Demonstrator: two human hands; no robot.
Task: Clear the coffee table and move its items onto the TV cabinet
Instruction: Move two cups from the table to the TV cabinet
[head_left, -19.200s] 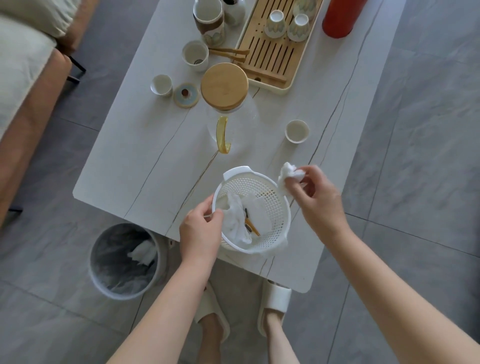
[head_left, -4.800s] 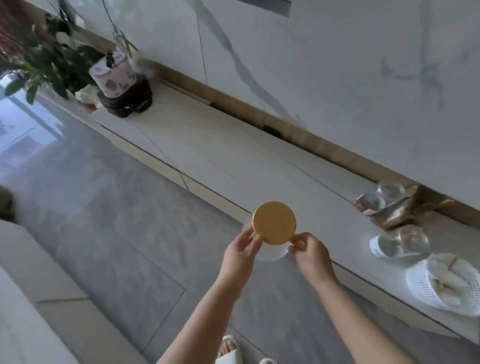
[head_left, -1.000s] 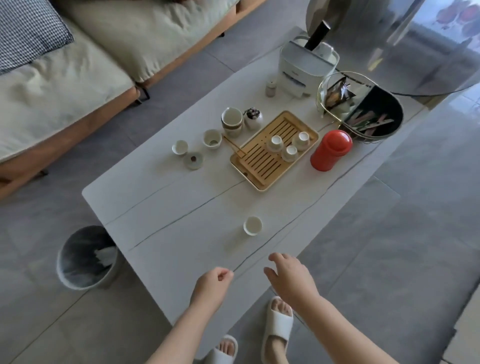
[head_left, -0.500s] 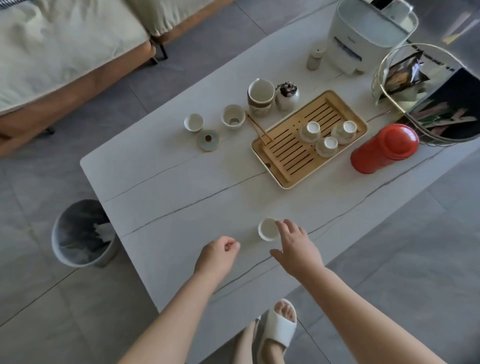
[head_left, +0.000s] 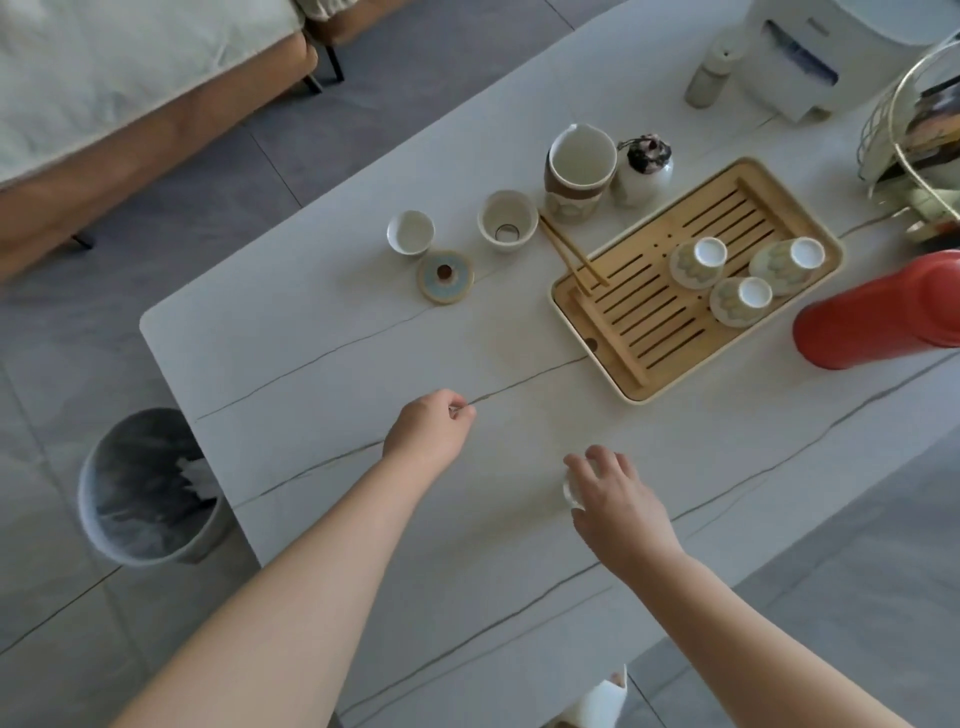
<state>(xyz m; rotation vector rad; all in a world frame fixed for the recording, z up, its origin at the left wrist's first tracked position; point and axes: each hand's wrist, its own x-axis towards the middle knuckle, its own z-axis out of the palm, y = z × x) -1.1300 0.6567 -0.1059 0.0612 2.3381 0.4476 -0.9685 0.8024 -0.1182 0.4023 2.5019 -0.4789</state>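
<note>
Head view: right hand (head_left: 615, 499) closes over a small white teacup (head_left: 570, 487) on the near part of the coffee table (head_left: 322, 364), fingers wrapped on its rim. Left hand (head_left: 428, 428) hovers beside it, loosely curled and holding nothing. Bamboo tea tray (head_left: 644, 332) sits farther back.

I am viewing a pale grey coffee table (head_left: 322, 364) showing thin dark veining. I am noting a light wooden slatted tray (head_left: 691, 291), a red flask (head_left: 878, 317), white cups with green scalloped patterning (head_left: 696, 262), and a grey marbled bin (head_left: 145, 488).
</note>
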